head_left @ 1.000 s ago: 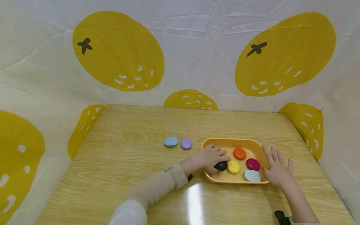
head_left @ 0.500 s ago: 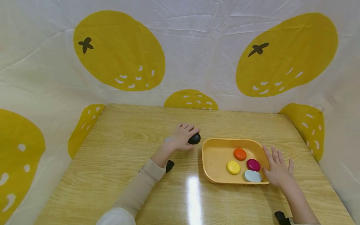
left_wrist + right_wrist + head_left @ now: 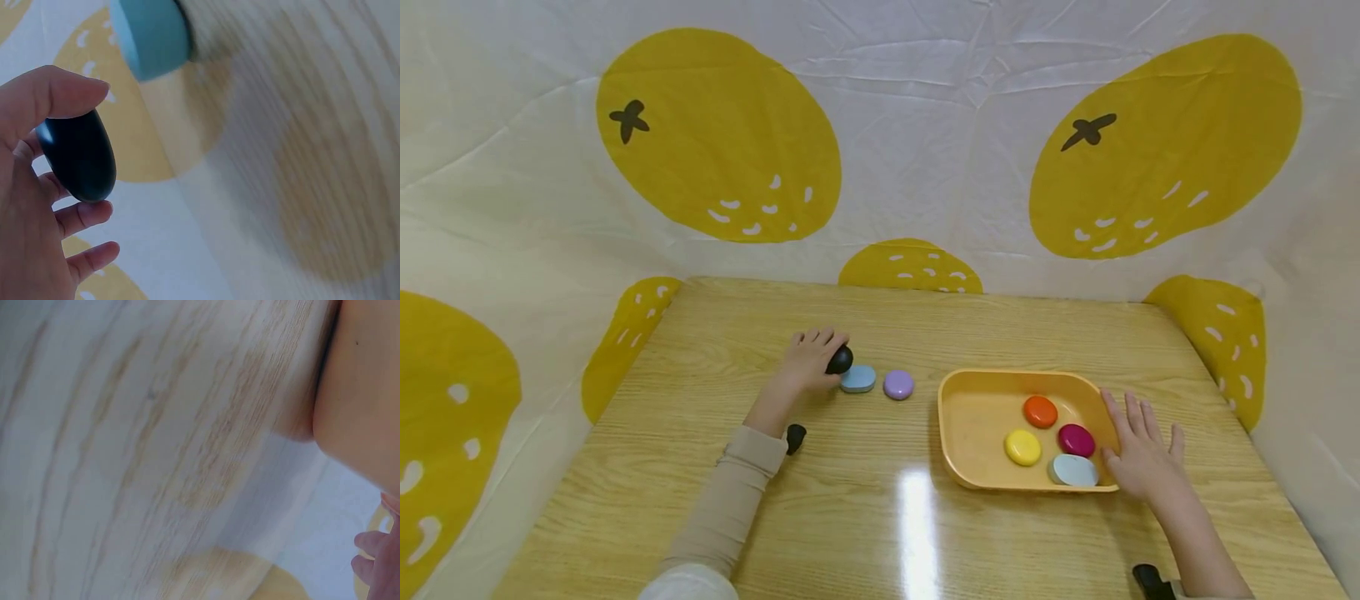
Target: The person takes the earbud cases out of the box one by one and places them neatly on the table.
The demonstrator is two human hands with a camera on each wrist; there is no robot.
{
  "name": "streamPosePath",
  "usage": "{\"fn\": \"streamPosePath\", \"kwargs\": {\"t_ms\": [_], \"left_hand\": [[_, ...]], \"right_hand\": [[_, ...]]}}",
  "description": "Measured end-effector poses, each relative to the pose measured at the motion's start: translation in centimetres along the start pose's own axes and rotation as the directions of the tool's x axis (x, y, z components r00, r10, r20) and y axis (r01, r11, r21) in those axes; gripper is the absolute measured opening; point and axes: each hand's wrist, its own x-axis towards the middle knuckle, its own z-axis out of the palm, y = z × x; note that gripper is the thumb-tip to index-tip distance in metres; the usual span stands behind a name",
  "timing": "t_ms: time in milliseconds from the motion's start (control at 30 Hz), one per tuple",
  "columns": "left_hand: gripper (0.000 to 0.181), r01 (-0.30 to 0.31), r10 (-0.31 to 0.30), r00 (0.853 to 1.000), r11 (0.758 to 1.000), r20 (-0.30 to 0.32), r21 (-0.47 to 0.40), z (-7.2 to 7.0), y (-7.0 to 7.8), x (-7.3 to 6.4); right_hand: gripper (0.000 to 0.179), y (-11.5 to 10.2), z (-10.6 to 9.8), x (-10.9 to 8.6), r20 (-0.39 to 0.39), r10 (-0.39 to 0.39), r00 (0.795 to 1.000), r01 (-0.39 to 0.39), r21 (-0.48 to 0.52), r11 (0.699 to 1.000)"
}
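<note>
My left hand (image 3: 806, 360) grips a smooth black rounded piece (image 3: 80, 156) between thumb and fingers, just left of a light blue oval piece (image 3: 858, 379) on the table. In the left wrist view the black piece looks raised off the wood. A purple round piece (image 3: 898, 385) lies right of the blue one. My right hand (image 3: 1146, 450) rests with fairly straight fingers against the right rim of a yellow-orange tray (image 3: 970, 478). Inside the tray lie an orange piece (image 3: 1041, 412), a yellow piece (image 3: 1022, 447), a magenta piece (image 3: 1077, 440) and a pale blue oval piece (image 3: 1073, 470).
The wooden table (image 3: 760, 325) runs back to a white cloth (image 3: 925, 167) printed with big yellow fruit shapes, which also hangs at both sides. In the right wrist view, the tray's outer wall (image 3: 362, 381) fills the upper right.
My left hand has taken the black piece out of the tray and carried it leftward, past the purple and blue pieces. The right hand has stayed at the tray's rim.
</note>
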Motion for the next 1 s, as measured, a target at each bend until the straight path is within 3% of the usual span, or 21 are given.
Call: {"fn": "streamPosePath", "kwargs": {"t_ms": [133, 400, 1000], "left_hand": [[0.067, 0.033, -0.035, 0.998, 0.999, 0.052, 0.032, 0.5, -1.1, -0.7], [0.07, 0.035, -0.044, 0.987, 0.998, 0.151, 0.06, 1.3, -2.1, -1.4], [0.064, 0.077, -0.06, 0.972, 0.995, 0.229, -0.069, 1.3, -2.5, -1.3]], "right_hand": [[0.087, 0.0, 0.0, 0.0, 0.003, 0.001, 1.0, -0.001, -0.001, 1.0], [0.086, -0.1, -0.1, -0.1, 0.002, 0.0, 1.0, 0.0, 0.004, 1.0], [0.085, 0.0, -0.2, 0.2, 0.004, -0.001, 1.0, 0.001, -0.009, 1.0]]}}
